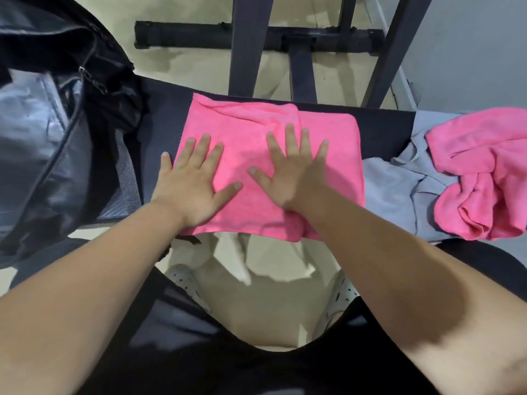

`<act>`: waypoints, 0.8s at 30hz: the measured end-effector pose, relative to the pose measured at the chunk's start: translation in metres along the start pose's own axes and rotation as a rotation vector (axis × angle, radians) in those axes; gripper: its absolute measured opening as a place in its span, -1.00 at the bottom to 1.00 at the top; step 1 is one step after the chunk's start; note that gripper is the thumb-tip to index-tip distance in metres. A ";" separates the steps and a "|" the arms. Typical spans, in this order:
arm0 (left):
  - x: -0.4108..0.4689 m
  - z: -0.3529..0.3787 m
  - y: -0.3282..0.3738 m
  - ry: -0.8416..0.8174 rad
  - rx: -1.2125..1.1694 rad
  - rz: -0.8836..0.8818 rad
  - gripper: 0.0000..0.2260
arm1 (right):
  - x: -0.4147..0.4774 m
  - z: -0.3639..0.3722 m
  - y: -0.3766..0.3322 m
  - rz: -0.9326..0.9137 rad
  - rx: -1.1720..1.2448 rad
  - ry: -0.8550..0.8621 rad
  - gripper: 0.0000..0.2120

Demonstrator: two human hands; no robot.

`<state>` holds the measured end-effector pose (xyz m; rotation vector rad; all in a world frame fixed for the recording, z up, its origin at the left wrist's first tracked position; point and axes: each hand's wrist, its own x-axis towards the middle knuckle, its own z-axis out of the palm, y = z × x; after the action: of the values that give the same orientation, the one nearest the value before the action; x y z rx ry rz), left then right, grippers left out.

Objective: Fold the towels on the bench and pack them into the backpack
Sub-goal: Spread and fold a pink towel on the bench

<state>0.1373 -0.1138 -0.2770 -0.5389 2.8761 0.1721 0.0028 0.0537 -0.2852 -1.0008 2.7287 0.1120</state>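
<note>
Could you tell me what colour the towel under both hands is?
Bright pink towel, clearest in the head view.

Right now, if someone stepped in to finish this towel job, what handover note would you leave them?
Left hand and right hand: both open, pressed flat on the folded pink towel on the bench.
Backpack: unzipped, at the left end.
Right end: a crumpled pink towel lies on a grey towel, both unfolded.
Done: first towel partly folded.
Left: finish it, fold the other two, pack all three.
</note>
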 end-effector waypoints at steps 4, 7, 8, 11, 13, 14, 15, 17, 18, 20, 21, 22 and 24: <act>-0.008 -0.008 -0.020 -0.001 0.001 -0.055 -0.16 | 0.000 -0.002 -0.016 -0.052 0.021 0.001 -0.19; -0.003 -0.021 -0.012 0.043 0.005 -0.095 -0.23 | 0.003 -0.011 -0.006 -0.020 0.122 0.112 -0.26; 0.000 -0.025 -0.006 0.080 0.004 -0.086 -0.25 | 0.006 -0.013 -0.001 0.011 0.173 0.171 -0.27; 0.015 -0.032 0.017 0.182 -0.056 0.002 -0.34 | 0.020 -0.022 0.017 0.107 0.270 0.244 -0.36; 0.030 -0.033 0.030 0.217 -0.094 0.041 -0.43 | 0.033 -0.031 0.026 0.157 0.243 0.190 -0.45; 0.039 -0.033 0.035 0.228 -0.102 0.033 -0.49 | 0.039 -0.036 0.029 0.166 0.230 0.180 -0.48; 0.049 -0.033 0.037 0.235 -0.109 0.008 -0.56 | 0.043 -0.038 0.032 0.164 0.225 0.185 -0.51; 0.068 -0.035 0.035 0.214 -0.123 -0.063 -0.59 | 0.052 -0.041 0.034 0.150 0.244 0.203 -0.52; 0.076 -0.035 0.034 0.188 -0.115 -0.088 -0.57 | 0.055 -0.042 0.034 0.146 0.263 0.206 -0.52; 0.085 -0.032 0.032 0.164 -0.057 -0.082 -0.52 | 0.064 -0.044 0.030 0.147 0.331 0.202 -0.56; 0.086 -0.029 0.032 0.156 -0.036 -0.065 -0.48 | 0.069 -0.045 0.026 0.145 0.368 0.201 -0.60; 0.085 -0.026 0.033 0.141 -0.035 -0.051 -0.44 | 0.072 -0.045 0.023 0.143 0.403 0.203 -0.65; 0.081 -0.018 0.035 0.102 -0.066 -0.045 -0.36 | 0.078 -0.044 0.018 0.142 0.494 0.245 -0.81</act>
<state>0.0470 -0.1119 -0.2749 -0.6413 2.9626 0.2398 -0.0746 0.0118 -0.2616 -0.7152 2.8173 -0.6690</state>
